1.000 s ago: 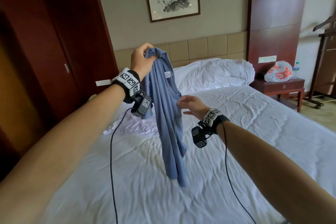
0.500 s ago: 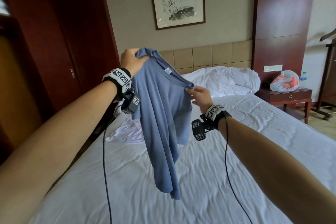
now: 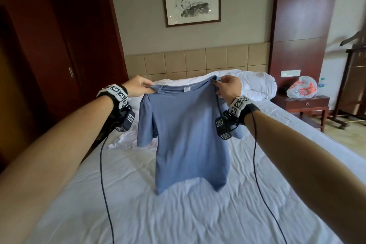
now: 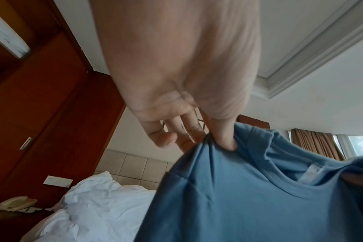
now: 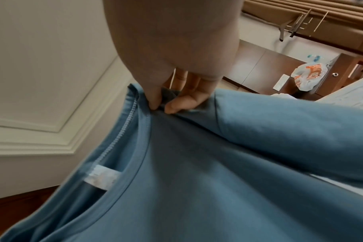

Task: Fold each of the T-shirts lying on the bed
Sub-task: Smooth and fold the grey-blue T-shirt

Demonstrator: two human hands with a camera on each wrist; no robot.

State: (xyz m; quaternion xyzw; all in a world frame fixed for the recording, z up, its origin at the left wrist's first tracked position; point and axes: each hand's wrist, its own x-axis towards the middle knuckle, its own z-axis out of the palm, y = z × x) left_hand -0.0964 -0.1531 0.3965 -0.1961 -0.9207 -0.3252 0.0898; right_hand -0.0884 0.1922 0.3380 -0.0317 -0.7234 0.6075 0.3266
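A blue T-shirt (image 3: pixel 188 134) hangs spread out in the air above the white bed (image 3: pixel 178 214), its hem just over the sheet. My left hand (image 3: pixel 138 87) pinches its left shoulder beside the collar, thumb pressed into the cloth (image 4: pixel 226 142). My right hand (image 3: pixel 227 87) pinches the right shoulder between thumb and fingers (image 5: pixel 162 104). A white label (image 5: pixel 100 178) shows inside the neck. A crumpled white garment (image 3: pixel 126 138) lies on the bed's left side behind the shirt.
Dark wooden wardrobe doors (image 3: pixel 59 55) stand close on the left. White pillows (image 3: pixel 255 85) lie at the headboard. A nightstand (image 3: pixel 305 105) with a plastic bag (image 3: pixel 302 90) is at the right, and a clothes stand (image 3: pixel 354 85) beyond it. Wrist cables trail over the sheet.
The right hand has moved from the collar's edge to the right shoulder. Both hands have dropped and drawn apart, and the bunched shirt now hangs flat and spread.
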